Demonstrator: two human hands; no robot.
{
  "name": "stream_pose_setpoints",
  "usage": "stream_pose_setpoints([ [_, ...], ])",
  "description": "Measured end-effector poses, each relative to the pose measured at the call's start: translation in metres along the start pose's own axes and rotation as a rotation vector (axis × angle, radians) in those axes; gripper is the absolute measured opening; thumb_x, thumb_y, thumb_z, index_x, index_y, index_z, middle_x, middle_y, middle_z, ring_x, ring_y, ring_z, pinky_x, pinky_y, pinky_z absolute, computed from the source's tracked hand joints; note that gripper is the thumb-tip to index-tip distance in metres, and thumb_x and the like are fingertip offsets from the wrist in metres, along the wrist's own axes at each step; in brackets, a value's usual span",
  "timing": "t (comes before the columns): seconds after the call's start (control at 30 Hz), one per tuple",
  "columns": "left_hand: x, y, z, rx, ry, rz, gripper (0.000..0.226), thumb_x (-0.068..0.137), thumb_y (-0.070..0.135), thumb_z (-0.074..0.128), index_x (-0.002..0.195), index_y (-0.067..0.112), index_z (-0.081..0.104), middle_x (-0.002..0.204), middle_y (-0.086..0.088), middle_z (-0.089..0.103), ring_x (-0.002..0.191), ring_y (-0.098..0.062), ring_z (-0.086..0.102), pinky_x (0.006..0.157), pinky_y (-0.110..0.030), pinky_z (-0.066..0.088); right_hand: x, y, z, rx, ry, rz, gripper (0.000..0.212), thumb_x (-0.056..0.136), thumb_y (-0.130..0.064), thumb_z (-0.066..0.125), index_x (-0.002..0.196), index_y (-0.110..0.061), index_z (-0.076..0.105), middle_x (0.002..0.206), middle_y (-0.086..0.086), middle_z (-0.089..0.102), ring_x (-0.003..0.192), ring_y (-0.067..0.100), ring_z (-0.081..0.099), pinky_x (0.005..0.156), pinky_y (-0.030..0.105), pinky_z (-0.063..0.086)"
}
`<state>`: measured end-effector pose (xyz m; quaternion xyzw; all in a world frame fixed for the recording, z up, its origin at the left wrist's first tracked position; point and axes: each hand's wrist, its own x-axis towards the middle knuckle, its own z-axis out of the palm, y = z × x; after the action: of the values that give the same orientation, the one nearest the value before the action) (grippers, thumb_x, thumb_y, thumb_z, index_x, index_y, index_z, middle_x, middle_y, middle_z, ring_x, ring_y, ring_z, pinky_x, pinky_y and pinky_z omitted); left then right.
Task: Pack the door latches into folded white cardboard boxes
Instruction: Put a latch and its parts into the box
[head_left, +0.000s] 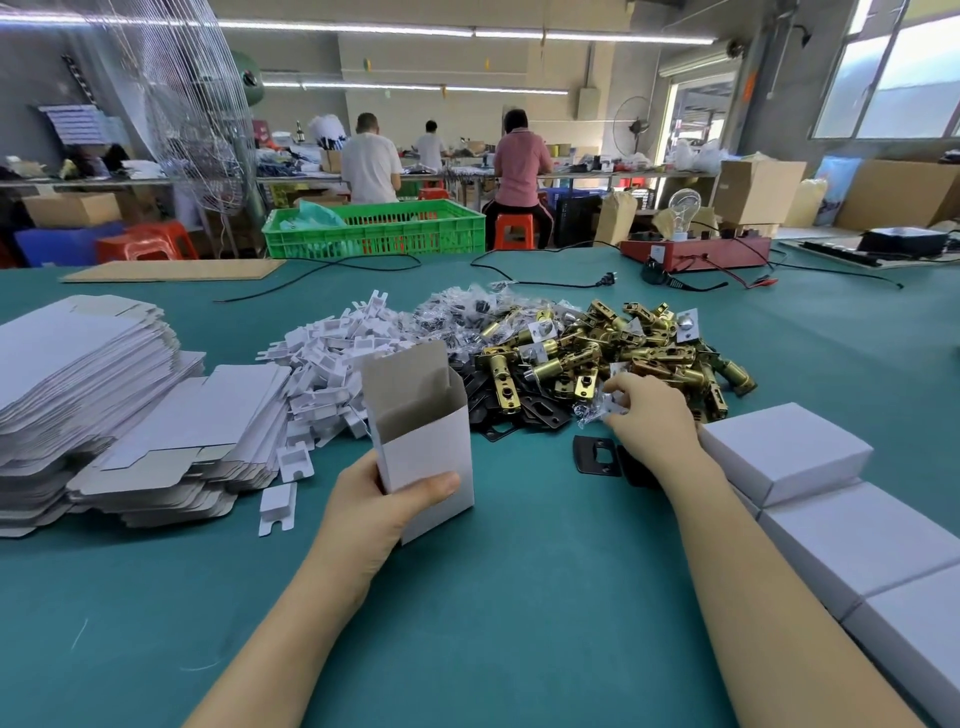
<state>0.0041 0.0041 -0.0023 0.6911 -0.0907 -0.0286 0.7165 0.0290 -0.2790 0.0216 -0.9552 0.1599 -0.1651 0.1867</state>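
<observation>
Two hands are busy on my feed: the left hand (382, 512) grips an upright white box (423, 441), top flap open, thumb across its front. My right hand (652, 410) pinches a small clear bag (597, 408) at the near edge of the brass latch pile (613, 353) on the green table (519, 597).

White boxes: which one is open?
The upright box in the left hand, flap up; the boxes on the right lie closed.
</observation>
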Motion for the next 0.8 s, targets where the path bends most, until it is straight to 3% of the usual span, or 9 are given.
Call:
stream_pose_setpoints([
  [0.2,-0.003,0.002,0.002,0.049,-0.107,0.006,0.044,0.054,0.024,0.083,0.097,0.025,0.073,0.095,0.009,0.077,0.086,-0.002,0.07,0.067,-0.009,0.049,0.001,0.002,0.006,0.023,0.039,0.05,0.028,0.094,-0.011,0.052,0.115,-0.019,0.068,0.122,0.008,0.06,0.115,0.033,0.049,0.092,0.042,0.047],
  [0.4,0.0,0.002,-0.001,-0.038,-0.047,-0.011,0.049,0.048,0.03,0.088,0.096,0.025,0.075,0.098,0.005,0.077,0.092,-0.01,0.07,0.083,-0.029,0.051,0.002,-0.001,0.005,0.048,0.016,0.076,0.032,0.095,-0.008,0.048,0.12,-0.017,0.067,0.122,0.009,0.064,0.122,0.031,0.046,0.092,0.044,0.048],
  [0.53,0.0,0.002,-0.001,-0.042,-0.08,0.004,0.065,0.044,0.039,0.087,0.105,0.021,0.074,0.104,0.002,0.076,0.101,-0.015,0.069,0.092,-0.034,0.051,0.0,-0.004,-0.003,0.096,-0.008,0.054,0.03,0.094,-0.007,0.051,0.119,-0.012,0.067,0.126,0.009,0.063,0.121,0.033,0.048,0.096,0.044,0.046],
  [0.63,0.0,0.0,-0.001,-0.034,-0.117,-0.012,0.063,0.05,0.031,0.089,0.109,0.018,0.073,0.106,0.001,0.076,0.103,-0.018,0.07,0.091,-0.034,0.053,-0.001,-0.013,-0.017,0.106,-0.081,0.016,0.031,0.092,-0.014,0.058,0.123,-0.014,0.063,0.122,0.008,0.062,0.11,0.027,0.055,0.089,0.033,0.046],
  [0.73,0.001,-0.001,0.0,-0.062,-0.104,-0.046,0.052,0.054,0.022,0.085,0.104,0.016,0.073,0.099,-0.001,0.077,0.093,-0.018,0.073,0.075,-0.025,0.058,-0.004,-0.037,-0.041,0.265,-0.134,-0.066,0.019,0.092,-0.023,0.059,0.107,-0.015,0.067,0.098,0.001,0.065,0.073,0.012,0.056,0.067,0.026,0.045],
  [0.8,0.001,-0.001,-0.001,-0.068,-0.11,-0.047,0.05,0.055,0.021,0.085,0.103,0.017,0.073,0.097,-0.001,0.077,0.09,-0.017,0.073,0.069,-0.02,0.057,-0.013,-0.061,-0.053,0.45,-0.209,-0.116,0.018,0.094,-0.032,0.056,0.098,-0.018,0.067,0.092,-0.002,0.067,0.069,0.008,0.06,0.063,0.023,0.047],
])
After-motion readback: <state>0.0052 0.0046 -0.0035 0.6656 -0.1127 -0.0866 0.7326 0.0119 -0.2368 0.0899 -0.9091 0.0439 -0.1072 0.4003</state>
